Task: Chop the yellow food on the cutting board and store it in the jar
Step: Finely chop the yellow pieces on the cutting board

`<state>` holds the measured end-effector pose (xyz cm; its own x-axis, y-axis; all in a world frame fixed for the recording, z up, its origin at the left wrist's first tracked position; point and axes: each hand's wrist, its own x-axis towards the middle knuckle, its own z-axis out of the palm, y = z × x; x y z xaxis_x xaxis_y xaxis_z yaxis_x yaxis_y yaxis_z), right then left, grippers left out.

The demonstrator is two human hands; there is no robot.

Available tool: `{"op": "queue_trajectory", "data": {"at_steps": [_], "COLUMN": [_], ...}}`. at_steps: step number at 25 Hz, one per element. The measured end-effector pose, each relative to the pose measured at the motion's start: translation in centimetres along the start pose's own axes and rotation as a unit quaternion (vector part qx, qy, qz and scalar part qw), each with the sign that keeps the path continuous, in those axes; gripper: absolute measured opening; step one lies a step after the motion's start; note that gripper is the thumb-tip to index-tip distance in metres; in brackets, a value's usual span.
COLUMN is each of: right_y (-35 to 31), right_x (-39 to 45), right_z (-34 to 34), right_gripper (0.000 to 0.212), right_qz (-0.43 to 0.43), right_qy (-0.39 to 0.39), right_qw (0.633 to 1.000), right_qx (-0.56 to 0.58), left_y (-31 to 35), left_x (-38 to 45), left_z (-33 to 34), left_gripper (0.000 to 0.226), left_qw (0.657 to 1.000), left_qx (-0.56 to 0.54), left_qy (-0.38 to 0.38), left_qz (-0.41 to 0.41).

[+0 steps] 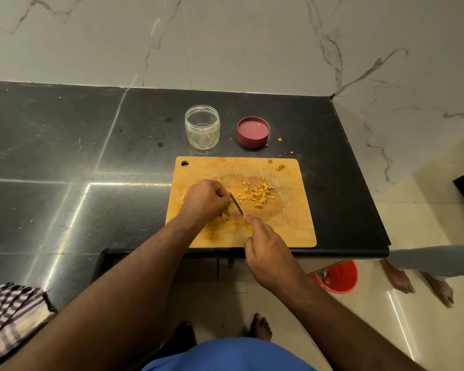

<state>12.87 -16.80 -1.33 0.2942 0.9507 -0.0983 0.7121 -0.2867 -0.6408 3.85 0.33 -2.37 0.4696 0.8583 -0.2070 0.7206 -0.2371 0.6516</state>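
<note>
A wooden cutting board [289, 226] lies at the black counter's front edge. My left hand [205, 200] curls over a yellow chunk of food [223, 217] on the board's left half and holds it down. My right hand [265, 245] grips the yellow handle of a small knife [237, 206], whose blade slants up to the left hand's fingers. Chopped yellow pieces [257, 194] lie scattered to the right of the blade. A clear jar [202, 127] stands open behind the board, holding a few yellow bits. Its maroon lid [253, 132] lies upturned to its right.
Yellow crumbs [279, 140] dot the counter near the lid, and a small piece [280, 166] sits at the board's far right corner. A checked cloth [8, 314] lies at the near left. A red bucket [338, 275] and another person's feet [418, 282] are on the floor to the right.
</note>
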Motion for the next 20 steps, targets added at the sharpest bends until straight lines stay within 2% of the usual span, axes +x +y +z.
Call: {"op": "queue_trajectory", "data": {"at_steps": [7, 11, 20], "right_y": [0.6, 0.7, 0.4], "right_x": [-2.1, -2.0, 0.2], "right_z": [0.1, -0.4, 0.0], "right_gripper": [0.049, 0.048, 0.049], "right_qz": [-0.006, -0.006, -0.009], "right_qy": [-0.011, 0.014, -0.018], "right_qw": [1.000, 0.999, 1.000], "right_qx": [0.012, 0.039, 0.003], "left_y": [0.0, 0.1, 0.3], "left_x": [-0.1, 0.0, -0.4], "left_z": [0.0, -0.2, -0.3], "left_gripper": [0.014, 0.012, 0.009], "left_qw": [1.000, 1.000, 1.000], "left_qx": [-0.010, -0.012, -0.012], "left_qy": [0.000, -0.012, -0.003], "left_qz": [-0.004, -0.008, -0.006]}}
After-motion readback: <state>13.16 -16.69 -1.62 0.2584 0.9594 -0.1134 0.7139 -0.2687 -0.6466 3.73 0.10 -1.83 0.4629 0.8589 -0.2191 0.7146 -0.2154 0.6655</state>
